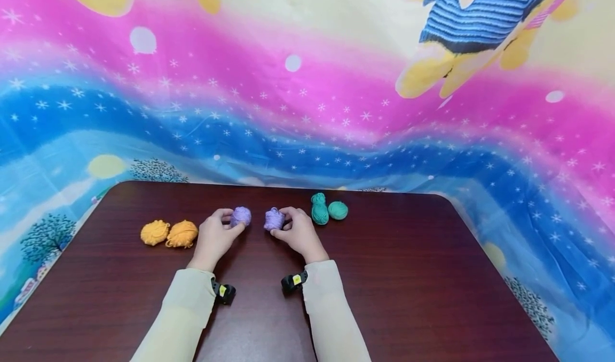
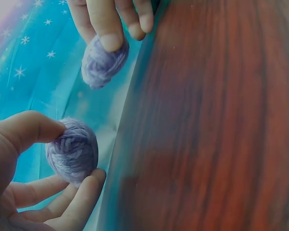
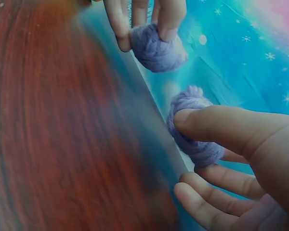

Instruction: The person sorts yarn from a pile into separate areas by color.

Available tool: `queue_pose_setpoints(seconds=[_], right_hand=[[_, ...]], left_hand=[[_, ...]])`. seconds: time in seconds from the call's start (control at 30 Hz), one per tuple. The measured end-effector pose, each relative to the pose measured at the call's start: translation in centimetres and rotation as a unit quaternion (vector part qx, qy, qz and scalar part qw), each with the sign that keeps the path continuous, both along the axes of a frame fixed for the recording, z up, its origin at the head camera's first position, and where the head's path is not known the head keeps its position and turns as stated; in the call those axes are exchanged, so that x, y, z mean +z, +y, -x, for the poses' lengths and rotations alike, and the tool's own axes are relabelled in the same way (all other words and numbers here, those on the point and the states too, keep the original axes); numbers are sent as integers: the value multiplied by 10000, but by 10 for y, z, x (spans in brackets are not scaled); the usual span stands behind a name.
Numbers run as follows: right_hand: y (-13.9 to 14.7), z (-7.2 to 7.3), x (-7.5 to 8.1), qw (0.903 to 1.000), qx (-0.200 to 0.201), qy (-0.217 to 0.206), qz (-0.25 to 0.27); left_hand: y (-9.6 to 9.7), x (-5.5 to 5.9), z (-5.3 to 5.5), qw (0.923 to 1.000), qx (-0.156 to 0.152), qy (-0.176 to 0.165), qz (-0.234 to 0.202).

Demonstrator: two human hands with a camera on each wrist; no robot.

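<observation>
My left hand (image 1: 214, 236) pinches a small purple yarn ball (image 1: 241, 216) between thumb and fingers, near the middle of the table's far half. Facing it, my right hand (image 1: 299, 233) holds a second purple yarn ball (image 1: 274, 219), more uneven in outline. A short gap separates the two balls. In the left wrist view, the thumb presses the near side of the left ball (image 2: 73, 151) and the fingertips support it from below. The right wrist view shows the right thumb lying across the right ball (image 3: 192, 130), with fingers behind and beneath it.
Two yellow-orange yarn balls, one outer (image 1: 155, 233) and one inner (image 1: 182, 234), lie side by side left of my left hand. Beyond my right hand are a longish green yarn skein (image 1: 319, 209) and a round green yarn ball (image 1: 338, 210). A patterned cloth (image 1: 269, 111) hangs behind the dark wooden table (image 1: 408, 276).
</observation>
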State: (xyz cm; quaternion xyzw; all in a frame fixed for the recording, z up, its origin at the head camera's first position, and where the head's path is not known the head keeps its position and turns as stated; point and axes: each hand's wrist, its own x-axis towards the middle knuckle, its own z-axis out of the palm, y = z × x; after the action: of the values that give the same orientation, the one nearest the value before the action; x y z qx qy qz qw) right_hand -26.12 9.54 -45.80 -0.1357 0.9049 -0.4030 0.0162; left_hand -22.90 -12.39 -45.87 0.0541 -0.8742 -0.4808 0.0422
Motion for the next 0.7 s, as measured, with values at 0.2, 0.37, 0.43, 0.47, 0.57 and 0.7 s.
queue_pose_setpoints(seconds=[0.2, 0.37, 0.43, 0.47, 0.57, 0.7], right_hand=[[-8, -1, -4, 9999, -71, 22, 76], [-13, -3, -6, 9999, -63, 142, -17], [-14, -4, -7, 9997, -39, 208, -75], [-15, -4, -8, 9997, -29, 234, -99], [-16, -4, -9, 9996, -47, 260, -108], [-16, -4, -8, 9997, -63, 245, -74]], left_hand=[[3, -4, 1, 10000, -14, 25, -66], [4, -5, 0, 10000, -57, 18, 44], [5, -4, 0, 9998, -74, 41, 174], [5, -4, -1, 9996, -80, 47, 249], [5, -4, -1, 9989, -101, 70, 445], [6, -4, 0, 9985, -125, 62, 539]])
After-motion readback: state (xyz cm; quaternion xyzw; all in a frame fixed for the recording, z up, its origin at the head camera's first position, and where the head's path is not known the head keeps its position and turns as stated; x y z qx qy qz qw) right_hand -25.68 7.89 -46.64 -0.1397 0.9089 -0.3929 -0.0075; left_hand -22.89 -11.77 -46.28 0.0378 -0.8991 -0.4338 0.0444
